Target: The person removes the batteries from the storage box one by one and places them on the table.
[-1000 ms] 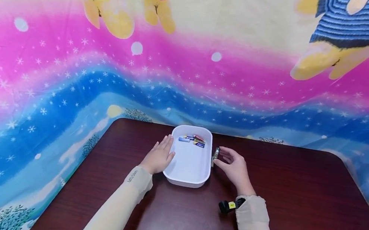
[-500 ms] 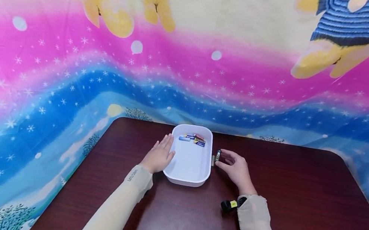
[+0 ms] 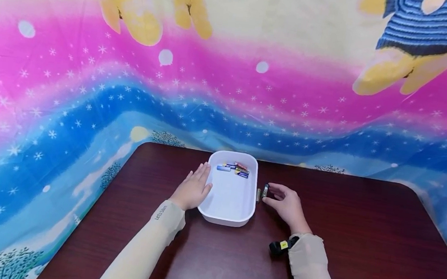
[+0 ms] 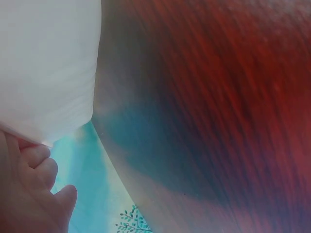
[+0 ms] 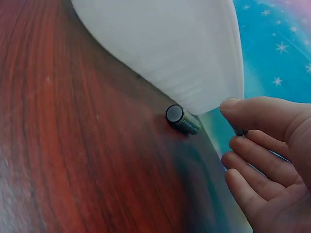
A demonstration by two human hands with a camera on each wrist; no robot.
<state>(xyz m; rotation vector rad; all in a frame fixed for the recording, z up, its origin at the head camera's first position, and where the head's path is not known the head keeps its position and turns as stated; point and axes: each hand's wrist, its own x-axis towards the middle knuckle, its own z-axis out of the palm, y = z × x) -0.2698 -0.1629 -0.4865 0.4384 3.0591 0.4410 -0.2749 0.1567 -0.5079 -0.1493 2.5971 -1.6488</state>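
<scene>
My left hand [image 3: 190, 189] lies along the left side of a white tray [image 3: 227, 201], its fingers straight on the rim. Off the tray's right side, my right hand [image 3: 285, 203] pinches a dark battery [image 3: 265, 190] between thumb and fingers. In the right wrist view the thumb hides most of this held battery [image 5: 240, 131]. A second battery [image 5: 182, 120] lies on the table right beside the tray's wall, just left of the held one. At the tray's far end are several more batteries, among them a light blue one [image 3: 223, 168] and a red one [image 3: 240, 166].
The dark red wooden table [image 3: 361, 227] stretches out on both sides of the tray and toward me. A printed cloth [image 3: 228, 90] with snowflakes and bears hangs behind the table's far edge. A black wrist device [image 3: 279, 247] sits at my right cuff.
My right hand has moved slightly right, away from the tray, with its battery. A gap now shows between this battery and the one on the table. My left hand has stayed still.
</scene>
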